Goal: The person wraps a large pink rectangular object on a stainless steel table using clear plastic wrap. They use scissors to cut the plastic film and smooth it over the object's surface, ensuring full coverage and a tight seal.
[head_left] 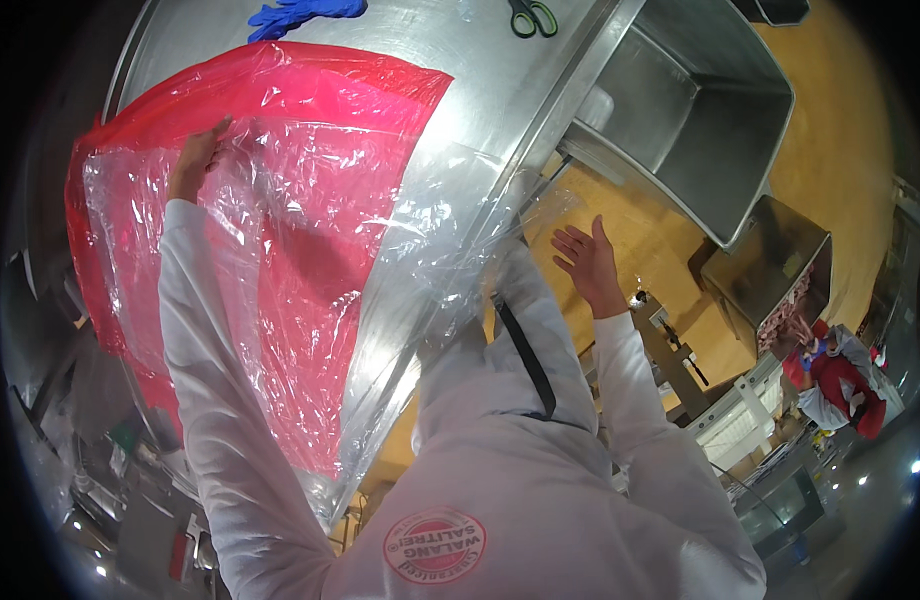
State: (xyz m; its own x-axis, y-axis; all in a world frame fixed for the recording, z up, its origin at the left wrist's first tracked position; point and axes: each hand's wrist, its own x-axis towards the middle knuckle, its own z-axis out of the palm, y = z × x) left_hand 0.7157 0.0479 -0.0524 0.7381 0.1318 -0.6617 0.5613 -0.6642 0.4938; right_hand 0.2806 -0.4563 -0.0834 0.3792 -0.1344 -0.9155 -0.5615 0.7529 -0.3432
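Note:
My left hand [198, 160] rests at the upper edge of a clear plastic sheet [115, 195], which lies over red plastic sheeting [315, 270]. One finger stretches out over the plastic; the others look bent and are partly hidden. Both layers are wrinkled and spread over a metal table [470, 105]. More thin clear film [445, 225] trails across the table's right edge and hangs down. Beyond that edge, my right hand [590, 262] is in the air with its palm showing and fingers apart, holding nothing.
A blue glove [305, 12] and scissors with black and green handles [533, 17] lie at the table's far side. To the right stand a deep metal bin [715, 120] and another metal container [770, 265] with pinkish contents. A person in red and white [850, 385] works farther right.

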